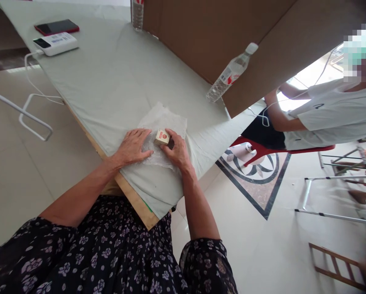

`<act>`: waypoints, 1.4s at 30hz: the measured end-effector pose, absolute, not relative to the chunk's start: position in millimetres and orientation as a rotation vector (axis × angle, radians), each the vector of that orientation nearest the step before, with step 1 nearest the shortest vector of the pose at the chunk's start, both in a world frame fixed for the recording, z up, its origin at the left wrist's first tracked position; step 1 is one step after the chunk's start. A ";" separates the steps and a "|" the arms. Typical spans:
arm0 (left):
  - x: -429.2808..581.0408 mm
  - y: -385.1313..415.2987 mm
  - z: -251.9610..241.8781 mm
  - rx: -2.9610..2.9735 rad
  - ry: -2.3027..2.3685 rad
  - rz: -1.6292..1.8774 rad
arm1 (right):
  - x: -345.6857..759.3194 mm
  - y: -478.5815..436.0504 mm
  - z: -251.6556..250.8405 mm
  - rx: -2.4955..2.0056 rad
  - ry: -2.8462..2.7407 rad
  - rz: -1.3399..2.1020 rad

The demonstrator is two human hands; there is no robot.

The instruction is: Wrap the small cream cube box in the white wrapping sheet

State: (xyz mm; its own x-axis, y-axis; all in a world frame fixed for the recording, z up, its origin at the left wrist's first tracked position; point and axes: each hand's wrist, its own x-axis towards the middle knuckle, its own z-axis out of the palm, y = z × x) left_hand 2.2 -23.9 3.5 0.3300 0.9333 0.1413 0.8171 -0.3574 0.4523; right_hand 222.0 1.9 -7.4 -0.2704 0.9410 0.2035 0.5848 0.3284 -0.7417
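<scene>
A small cream box (162, 137) with a red print on top rests on a sheet of bubble wrap (163, 116) near the table's corner. My right hand (177, 150) grips the box from its right side, thumb and fingers closed about it. Flat on the left part of the wrap lies my left hand (133, 148), its fingers stretched out and the thumb apart. It holds nothing, and a gap separates it from the box. Part of the box's right side is hidden by my right fingers.
A large brown cardboard panel (189, 36) stands on the cloth-covered table (109, 73). Against it leans a clear plastic bottle (232, 73); another bottle (137, 16) is farther back. A white power bank (57, 44) and a phone (56, 27) lie far left. A person (326, 110) sits at right.
</scene>
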 end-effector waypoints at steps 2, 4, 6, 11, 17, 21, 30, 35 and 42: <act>1.9 -23.3 2.3 2.304 1.568 0.560 | 225.7 1.4 -13.6 -1.328 -1.976 0.690; 1.6 -22.7 1.0 2.303 1.571 0.578 | 229.2 1.3 -16.6 -1.307 -1.985 0.672; 1.5 -22.1 0.0 2.306 1.565 0.587 | 231.5 2.7 -17.8 -1.286 -1.994 0.686; 1.0 -21.9 0.0 2.313 1.554 0.577 | 232.3 7.9 -18.2 -1.265 -2.007 0.745; 0.7 -19.8 -2.3 2.314 1.555 0.594 | 231.1 4.9 -19.3 -1.279 -2.012 0.670; -3.8 -19.7 -4.4 2.310 1.518 0.613 | 232.2 5.8 -20.5 -1.260 -2.021 0.684; -17.2 -61.5 17.6 2.480 1.341 0.560 | 231.0 2.9 -21.7 -1.256 -1.989 0.692; 1.3 -67.6 18.8 2.508 1.379 0.594 | 233.4 1.3 -20.3 -1.220 -1.947 0.778; 13.7 -57.7 19.6 2.254 1.467 0.944 | 233.3 1.2 -19.1 -1.197 -1.840 0.887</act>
